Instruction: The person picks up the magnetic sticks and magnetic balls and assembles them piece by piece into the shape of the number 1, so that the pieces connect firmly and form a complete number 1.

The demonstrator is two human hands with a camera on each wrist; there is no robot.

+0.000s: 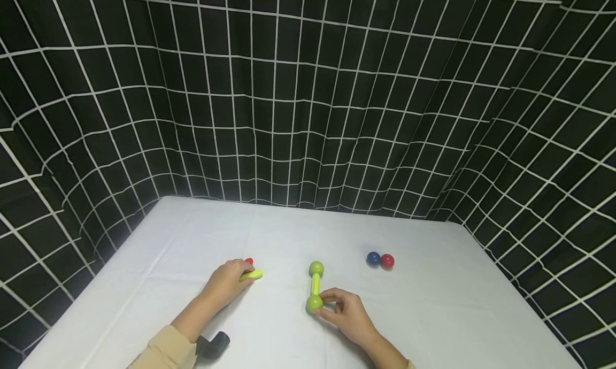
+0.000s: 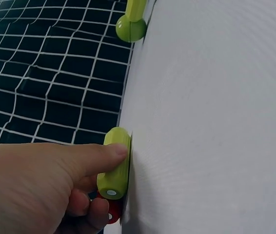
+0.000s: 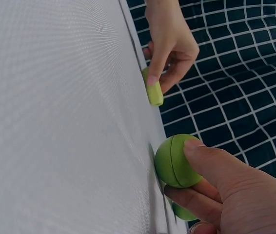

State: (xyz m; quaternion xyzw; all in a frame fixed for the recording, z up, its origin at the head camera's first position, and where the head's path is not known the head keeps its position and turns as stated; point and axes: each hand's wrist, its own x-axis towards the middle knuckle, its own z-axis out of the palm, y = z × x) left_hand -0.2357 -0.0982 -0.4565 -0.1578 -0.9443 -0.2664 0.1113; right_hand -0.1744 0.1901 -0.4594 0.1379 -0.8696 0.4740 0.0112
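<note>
My left hand (image 1: 226, 283) pinches a yellow-green magnetic rod (image 2: 112, 184) with a silver dot on its end, low over the white table. Just behind that rod, partly hidden by the left fingers, is a red piece (image 2: 113, 209), also with a silver dot. Toward the middle lies a dumbbell shape: a yellow-green rod (image 1: 315, 284) joins a far green ball (image 1: 316, 268) to a near green ball (image 1: 314, 304). Thumb and fingers of my right hand (image 1: 353, 318) pinch the near ball, as the right wrist view also shows.
A blue ball (image 1: 373, 259) and a red ball (image 1: 387, 261) sit side by side at the right, farther back on the white table (image 1: 443, 305). Close to the left sleeve lies a dark grey bent object (image 1: 216, 346). Black white-gridded cloth (image 1: 308, 91) surrounds the table's back and sides.
</note>
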